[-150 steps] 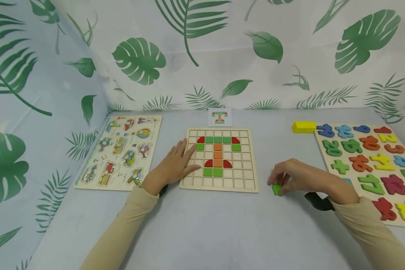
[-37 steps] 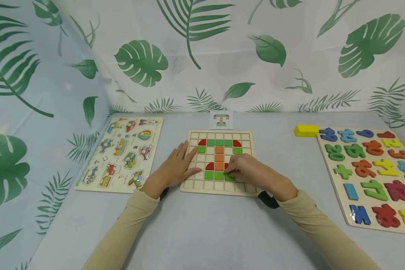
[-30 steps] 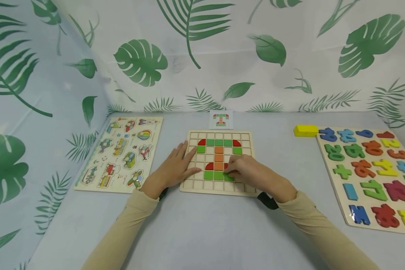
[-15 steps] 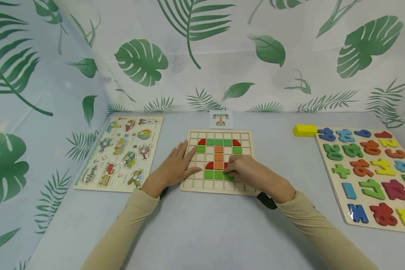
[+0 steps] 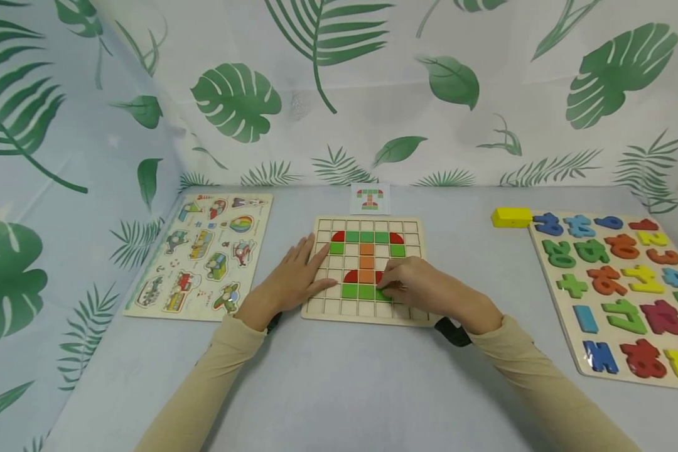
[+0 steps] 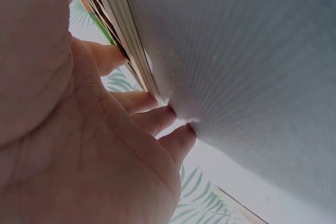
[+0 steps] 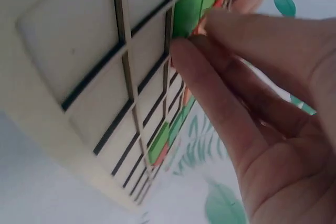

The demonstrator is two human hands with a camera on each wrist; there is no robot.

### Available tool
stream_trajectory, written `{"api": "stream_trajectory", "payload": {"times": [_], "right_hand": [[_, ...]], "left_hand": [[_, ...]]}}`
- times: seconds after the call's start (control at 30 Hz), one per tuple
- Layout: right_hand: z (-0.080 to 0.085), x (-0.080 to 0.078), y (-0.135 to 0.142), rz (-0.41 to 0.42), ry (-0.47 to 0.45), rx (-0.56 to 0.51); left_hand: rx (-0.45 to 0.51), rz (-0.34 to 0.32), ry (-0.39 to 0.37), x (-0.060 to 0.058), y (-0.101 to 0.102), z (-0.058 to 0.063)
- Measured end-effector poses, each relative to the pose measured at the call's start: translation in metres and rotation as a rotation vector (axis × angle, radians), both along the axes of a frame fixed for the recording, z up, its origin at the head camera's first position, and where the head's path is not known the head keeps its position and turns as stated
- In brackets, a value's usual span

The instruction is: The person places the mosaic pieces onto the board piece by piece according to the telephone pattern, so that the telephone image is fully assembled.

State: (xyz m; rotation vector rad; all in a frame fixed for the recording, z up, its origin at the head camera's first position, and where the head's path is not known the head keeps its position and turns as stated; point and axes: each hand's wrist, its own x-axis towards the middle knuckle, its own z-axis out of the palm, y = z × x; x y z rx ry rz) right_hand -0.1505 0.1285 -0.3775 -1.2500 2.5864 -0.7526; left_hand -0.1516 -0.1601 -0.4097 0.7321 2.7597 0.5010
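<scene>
In the head view a wooden grid board (image 5: 329,308) lies flat, with red, green and orange tiles set in a T-like figure. My left hand (image 5: 290,279) lies along its left edge, thumb and fingers extended onto the frame; the left wrist view shows fingertips down at the board's side. My right hand (image 5: 420,285) is over the lower right of the figure. Its curled thumb and fingers pinch a green square tile (image 7: 187,11), which sits at its cell, third in the bottom green row. The red tile just above is partly hidden by these fingers.
Behind the board lies a small card (image 5: 370,198) printed with a similar T figure. To the left is a picture puzzle board (image 5: 200,304); to the right, a number puzzle board (image 5: 565,314) with a yellow block (image 5: 511,218) at its far left corner.
Five seconds ago my right hand was picking at a green piece on the table right of the board; it has since come left onto the grid. Over the last second both hands stay nearly still.
</scene>
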Motion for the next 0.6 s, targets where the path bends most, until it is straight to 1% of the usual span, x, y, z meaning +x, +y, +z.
{"api": "stream_trajectory", "payload": {"times": [0.07, 0.13, 0.27, 0.33, 0.43, 0.57, 0.6], "right_hand": [[0.001, -0.004, 0.007, -0.009, -0.038, -0.038], [0.003, -0.008, 0.015, -0.044, -0.081, -0.088], [0.005, -0.017, 0.031, -0.146, -0.070, -0.178], [0.007, -0.021, 0.039, -0.200, -0.040, -0.218], [0.012, -0.026, 0.049, -0.297, 0.030, -0.253], [0.017, -0.031, 0.057, -0.412, 0.125, -0.248], [0.018, -0.032, 0.058, -0.430, 0.151, -0.237]], "left_hand": [[0.003, 0.000, -0.004, 0.000, 0.000, 0.000], [0.007, 0.002, -0.011, 0.000, 0.000, 0.000], [0.010, 0.002, -0.024, -0.001, 0.000, 0.000], [0.011, -0.001, -0.031, -0.001, -0.001, 0.002], [0.003, -0.004, -0.046, -0.002, -0.003, 0.006], [-0.007, 0.008, -0.045, -0.006, -0.006, 0.013], [-0.007, 0.011, -0.030, -0.007, -0.007, 0.014]]}}
